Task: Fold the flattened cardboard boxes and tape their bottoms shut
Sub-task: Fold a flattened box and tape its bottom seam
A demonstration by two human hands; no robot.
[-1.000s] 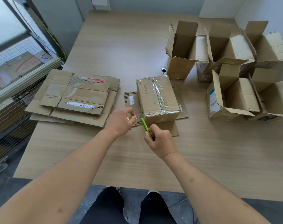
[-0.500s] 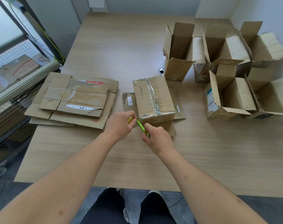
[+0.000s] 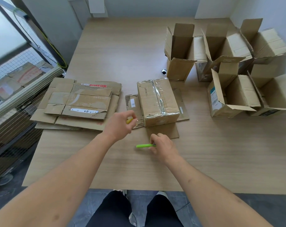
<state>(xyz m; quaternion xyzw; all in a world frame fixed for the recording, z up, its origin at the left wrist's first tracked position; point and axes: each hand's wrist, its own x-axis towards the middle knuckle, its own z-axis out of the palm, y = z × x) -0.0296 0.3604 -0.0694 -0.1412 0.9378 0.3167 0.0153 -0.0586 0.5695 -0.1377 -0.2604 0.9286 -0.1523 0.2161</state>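
The right hand (image 3: pixel 161 145) has drawn the green cutter (image 3: pixel 144 145) back from the taped box (image 3: pixel 157 102) and now holds it low over the counter (image 3: pixel 220 153), pinched at one end, pointing left. A second ago the cutter stood at the box's near edge between both hands. The left hand (image 3: pixel 118 126) stays beside the box's near left corner, fingers curled around something small and yellow (image 3: pixel 129 120); what it is I cannot tell. Judging from this, the tape is cut and this box's bottom looks sealed, so it can likely join the open boxes (image 3: pixel 227 95) at right.

The taped box sits mid-counter, bottom up, flaps splayed beneath. Flat boxes (image 3: pixel 78 102) wait in a stack at left. A small white label on a flap reads "100"; print on the taped box and the red strip on the stack is too small to read.
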